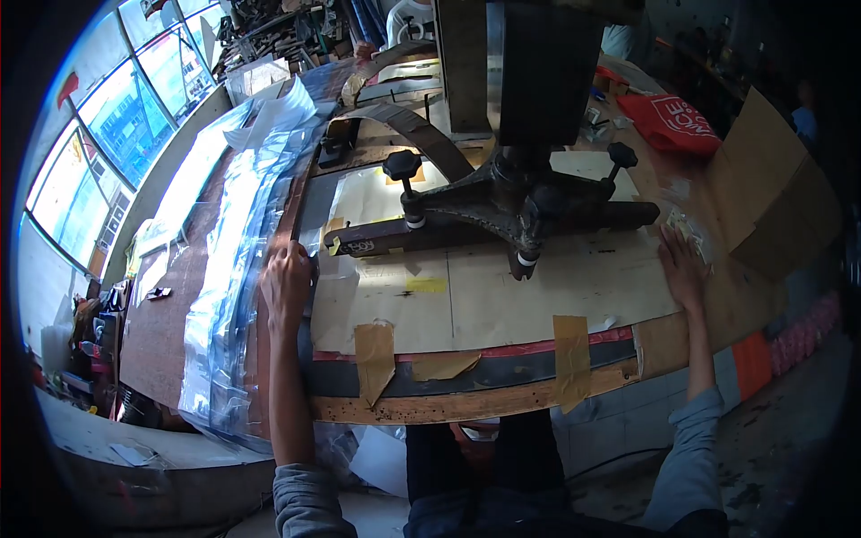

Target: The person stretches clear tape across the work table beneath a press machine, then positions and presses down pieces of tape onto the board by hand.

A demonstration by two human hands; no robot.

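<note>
My left hand (287, 276) is closed in a fist at the left edge of a dark board, with something dark beside its fingers that I cannot make out. On the right, my right hand (683, 264) lies with fingers stretched out over the worktable, next to a clear plastic packet (689, 226). Between my hands is a cream sheet (502, 300), taped at its front edge with brown tape strips (374, 363). Over it stands a dark metal press (511, 193) with a long horizontal bar and black knobs.
Clear plastic sheets (229, 296) run along the table's left side. To the right are a red bag (668, 124) and an open cardboard box (776, 188). A curved metal strip (417, 130) lies behind the bar. Another person's arm (408, 22) shows at the back.
</note>
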